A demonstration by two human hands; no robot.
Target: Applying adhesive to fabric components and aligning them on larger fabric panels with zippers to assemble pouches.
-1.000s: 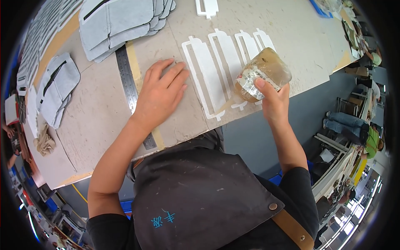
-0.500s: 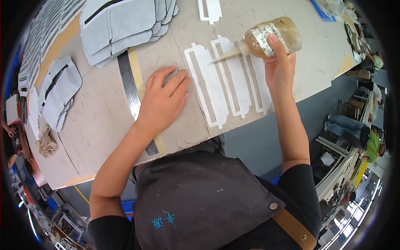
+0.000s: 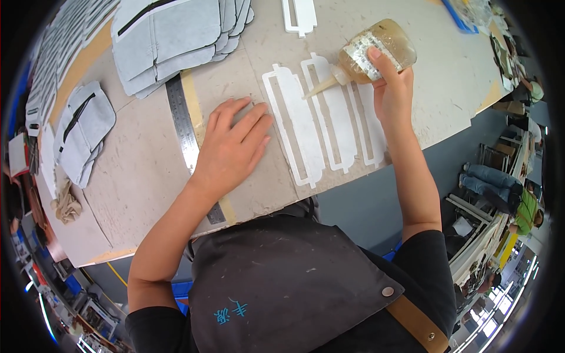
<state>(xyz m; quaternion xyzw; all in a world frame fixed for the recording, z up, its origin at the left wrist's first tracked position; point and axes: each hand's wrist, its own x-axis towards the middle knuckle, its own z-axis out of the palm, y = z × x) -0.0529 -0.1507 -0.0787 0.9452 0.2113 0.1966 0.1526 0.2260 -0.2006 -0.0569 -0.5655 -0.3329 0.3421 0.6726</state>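
My right hand point(image 3: 393, 88) is closed round a glue bottle point(image 3: 391, 42), a clear squat one with amber contents and a pale pointed nozzle. The bottle is tilted, and its nozzle tip points down at the left edge of the middle of three white slotted strips. These are the left strip point(image 3: 301, 126), the middle strip point(image 3: 336, 120) and the right strip point(image 3: 372, 126), side by side near the table's front edge. Palm down on the table, my left hand point(image 3: 232, 141) has its fingers spread just left of the left strip and holds nothing.
A metal ruler point(image 3: 183, 126) lies left of my left hand. Stacked grey fabric panels point(image 3: 170, 35) with black zips fill the far left, with a smaller pile point(image 3: 85, 126) nearer. Another white piece point(image 3: 300, 16) sits farther back. A crumpled cloth point(image 3: 66, 206) lies at the left edge.
The glue bottle has shifted slightly left in my right hand, its nozzle tip now a little lower along the middle strip. My left hand stays nearly in place.
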